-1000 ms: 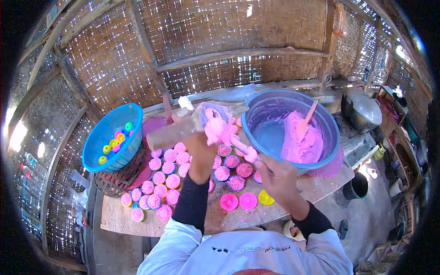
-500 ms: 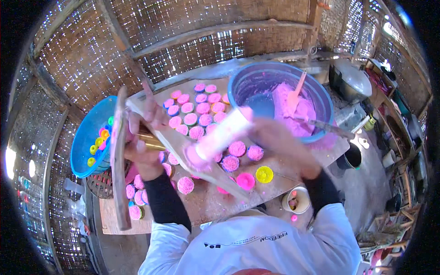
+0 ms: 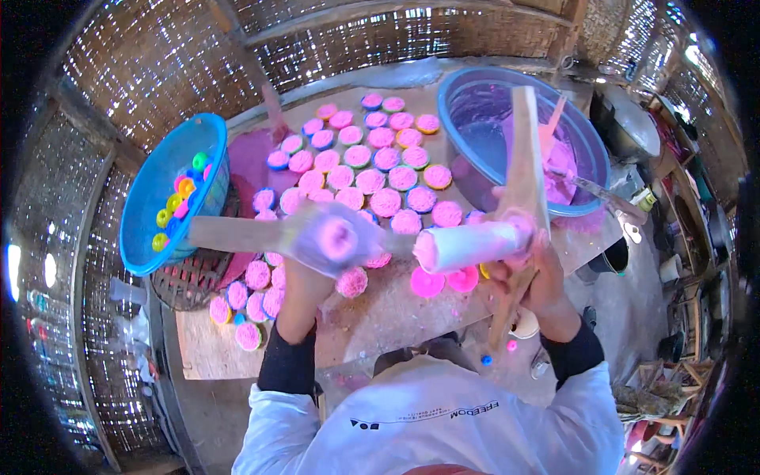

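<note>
My left hand [image 3: 305, 281] is closed round a wooden bar [image 3: 229, 234] over the table's left half. Fixed at the bar's middle is a motion-smeared cylinder [image 3: 336, 237], pink at its centre. My right hand [image 3: 542, 281] grips a second, upright wooden bar [image 3: 522, 158]. From that bar a white tube [image 3: 467, 247] juts leftward, with pink paste at its open end. The two bars are apart. Below them, rows of small round moulds [image 3: 370, 179] filled with pink strands cover much of the table. Two bright pink moulds [image 3: 427, 282] without strands lie beneath the tube.
At the left, a blue basin [image 3: 134, 229] holds colourful moulds. A large blue-grey tub [image 3: 463, 158] with pink dough [image 3: 560, 170] and a spatula stands at the back right. The wooden table [image 3: 214, 348] ends near my body. A woven bamboo wall [image 3: 348, 55] rises behind.
The bar with the white tube has passed from my left side into my right hand, swinging upright. My left hand keeps the other bar, now turned sideways. The view has shifted slightly.
</note>
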Motion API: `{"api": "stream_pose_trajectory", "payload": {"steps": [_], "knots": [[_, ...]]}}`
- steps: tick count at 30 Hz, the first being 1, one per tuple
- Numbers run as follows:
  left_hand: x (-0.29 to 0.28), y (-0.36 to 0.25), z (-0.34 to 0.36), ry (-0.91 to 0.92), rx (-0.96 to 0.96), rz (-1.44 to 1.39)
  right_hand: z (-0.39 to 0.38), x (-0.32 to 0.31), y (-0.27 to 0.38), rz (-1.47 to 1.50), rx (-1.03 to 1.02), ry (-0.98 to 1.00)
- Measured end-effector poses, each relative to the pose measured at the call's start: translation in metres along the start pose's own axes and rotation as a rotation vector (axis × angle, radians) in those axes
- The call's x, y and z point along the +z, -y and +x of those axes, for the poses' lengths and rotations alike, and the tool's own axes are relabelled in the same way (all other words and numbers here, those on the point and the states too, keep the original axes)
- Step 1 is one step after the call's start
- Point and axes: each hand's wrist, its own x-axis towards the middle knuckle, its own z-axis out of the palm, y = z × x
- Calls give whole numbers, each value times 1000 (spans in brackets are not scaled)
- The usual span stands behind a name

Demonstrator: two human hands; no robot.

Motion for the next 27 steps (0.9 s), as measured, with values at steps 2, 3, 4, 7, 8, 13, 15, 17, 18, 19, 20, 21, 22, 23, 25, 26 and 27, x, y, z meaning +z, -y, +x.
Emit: {"api": "stream_pose_trajectory", "payload": {"steps": [2,3,4,7,8,13,15,17,18,19,20,21,22,23,25,26,27], "knots": [[6,-36,-6,112,139,178,-1,-4,1,-253,-117,-1],[9,-47,-9,168,119,180,-6,-2,3,-402,-103,-12],[11,-57,-9,223,105,181,-10,0,6,-551,-92,-25],[5,-90,-3,284,85,344,-11,4,9,-817,-358,39],[7,-93,-3,236,139,342,-9,5,11,-867,-448,66],[24,-114,-10,345,88,280,-13,8,48,-1223,-698,374],[39,-114,-13,404,31,190,-18,-1,47,-1131,-617,415],[54,-118,-14,396,-13,136,-21,-12,47,-1053,-544,428],[60,-123,-17,360,-39,135,-21,-18,47,-1011,-508,430],[66,-127,-21,323,-64,134,-22,-25,46,-969,-472,433],[72,-130,-26,316,-62,180,-22,-33,45,-988,-498,455],[80,-131,-31,313,-57,229,-23,-42,43,-1003,-527,474],[86,-133,-35,310,-53,277,-24,-50,42,-1019,-556,492],[92,-136,-37,291,-46,301,-26,-55,39,-1000,-537,492],[104,-144,-41,262,-43,338,-31,-62,34,-963,-482,489],[109,-148,-44,238,-55,322,-34,-61,34,-965,-475,496],[113,-152,-46,206,-70,309,-35,-57,37,-970,-470,512]]}}
